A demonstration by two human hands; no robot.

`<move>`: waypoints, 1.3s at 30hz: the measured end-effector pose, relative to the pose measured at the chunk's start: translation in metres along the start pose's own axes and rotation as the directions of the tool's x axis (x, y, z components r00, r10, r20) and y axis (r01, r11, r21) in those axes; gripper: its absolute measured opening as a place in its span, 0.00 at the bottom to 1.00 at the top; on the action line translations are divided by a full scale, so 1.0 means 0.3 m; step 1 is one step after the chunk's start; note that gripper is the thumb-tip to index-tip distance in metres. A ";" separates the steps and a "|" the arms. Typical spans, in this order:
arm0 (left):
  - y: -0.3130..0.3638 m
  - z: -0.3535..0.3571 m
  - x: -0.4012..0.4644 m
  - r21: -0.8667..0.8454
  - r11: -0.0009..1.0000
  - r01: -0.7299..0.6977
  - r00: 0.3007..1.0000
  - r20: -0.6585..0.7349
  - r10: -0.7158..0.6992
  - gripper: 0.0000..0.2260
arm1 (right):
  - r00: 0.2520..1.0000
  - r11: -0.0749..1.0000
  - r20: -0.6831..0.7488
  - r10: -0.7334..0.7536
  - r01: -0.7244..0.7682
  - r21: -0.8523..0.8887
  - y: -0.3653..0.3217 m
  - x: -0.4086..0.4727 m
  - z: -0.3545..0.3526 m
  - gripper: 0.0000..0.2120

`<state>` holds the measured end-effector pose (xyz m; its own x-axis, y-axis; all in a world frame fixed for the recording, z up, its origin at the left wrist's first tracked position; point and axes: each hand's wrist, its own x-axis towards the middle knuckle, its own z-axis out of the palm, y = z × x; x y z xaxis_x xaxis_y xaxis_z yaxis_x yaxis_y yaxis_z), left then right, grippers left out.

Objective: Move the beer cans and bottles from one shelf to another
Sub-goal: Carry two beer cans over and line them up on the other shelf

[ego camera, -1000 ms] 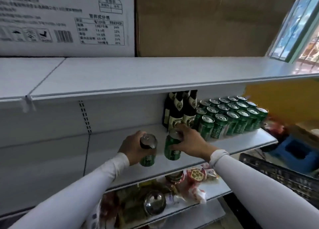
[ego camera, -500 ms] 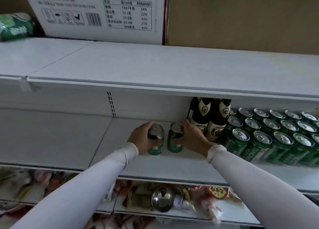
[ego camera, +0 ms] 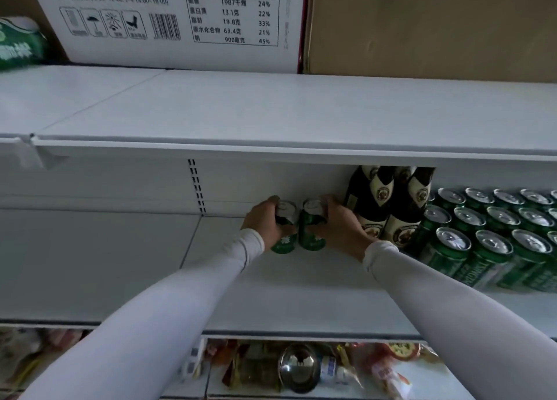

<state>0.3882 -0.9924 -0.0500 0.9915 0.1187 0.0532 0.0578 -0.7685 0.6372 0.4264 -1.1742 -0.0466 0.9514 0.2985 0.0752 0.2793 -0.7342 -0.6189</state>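
Note:
My left hand point(ego camera: 262, 223) grips a green beer can point(ego camera: 284, 239) and my right hand point(ego camera: 340, 227) grips a second green can point(ego camera: 311, 232). Both cans stand side by side deep on the white middle shelf point(ego camera: 271, 294), near its back wall. Just right of my right hand stand dark beer bottles point(ego camera: 388, 206) with cream labels. Further right, several rows of green cans point(ego camera: 494, 236) fill the shelf. My white sleeves reach in from the bottom of the view.
The upper white shelf point(ego camera: 271, 110) carries a white printed carton point(ego camera: 180, 19), a brown carton point(ego camera: 431, 25) and a green pack point(ego camera: 18, 43) at far left. Snack packets and a shiny round lid point(ego camera: 298, 369) lie on the shelf below.
Both hands have pushed the two cans further back on the middle shelf, toward the bottles. My view has moved closer and shifted left.

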 end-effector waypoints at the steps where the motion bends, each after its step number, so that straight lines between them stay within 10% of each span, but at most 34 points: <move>1: -0.006 -0.001 0.016 0.005 1.000 0.003 1.000 -0.004 -0.003 0.37 | 1.000 1.000 -0.004 -0.003 0.003 0.024 0.001 0.011 0.009 0.33; 39: -0.046 -0.063 0.150 -0.035 0.999 0.010 1.000 0.027 -0.009 0.41 | 0.997 0.996 -0.032 0.075 -0.073 0.050 -0.002 0.125 0.035 0.39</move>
<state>0.4298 -0.9646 -0.0420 0.9937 0.1089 0.0268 0.0637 -0.7445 0.6645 0.4605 -1.1562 -0.0517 0.9734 0.2228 0.0536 0.2018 -0.7228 -0.6609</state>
